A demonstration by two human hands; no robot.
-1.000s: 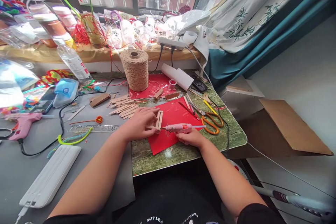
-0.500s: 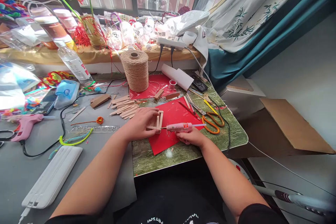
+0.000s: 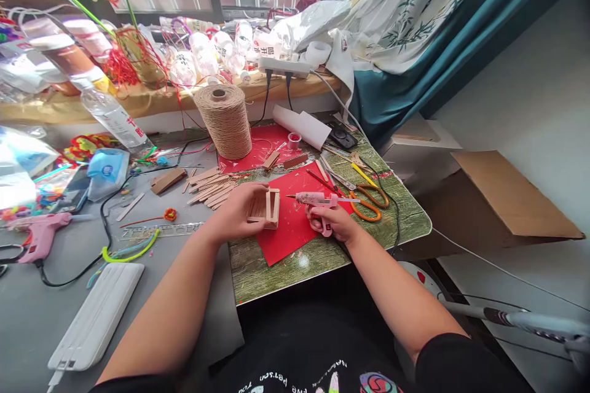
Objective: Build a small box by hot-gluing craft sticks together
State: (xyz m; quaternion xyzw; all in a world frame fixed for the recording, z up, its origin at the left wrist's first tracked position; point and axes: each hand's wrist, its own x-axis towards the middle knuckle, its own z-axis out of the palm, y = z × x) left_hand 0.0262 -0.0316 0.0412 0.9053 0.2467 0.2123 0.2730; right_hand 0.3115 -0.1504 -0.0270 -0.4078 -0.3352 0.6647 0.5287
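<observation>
My left hand (image 3: 238, 214) grips a small open box frame made of wooden craft sticks (image 3: 273, 207), its fingers around the left side. In my right hand (image 3: 334, 221) is a pink hot glue gun (image 3: 316, 199), held by the handle with a clear glue stick poking out of its back. The gun's nozzle points left, a short gap away from the frame. Both are over a red sheet of paper (image 3: 288, 242). Behind my left hand lies a pile of loose craft sticks (image 3: 214, 189).
Orange-handled scissors (image 3: 369, 209) and pencils lie right of the red sheet. A big twine spool (image 3: 224, 123) stands behind. At left are a second pink glue gun (image 3: 43, 236), a white power bank (image 3: 96, 316) and a clear ruler (image 3: 159, 230). A power strip (image 3: 286, 67) sits on the sill.
The glue gun has drawn back from the stick frame, and its handle now shows upright in my right hand. My left hand still holds the frame, turned slightly. The view has shifted a little.
</observation>
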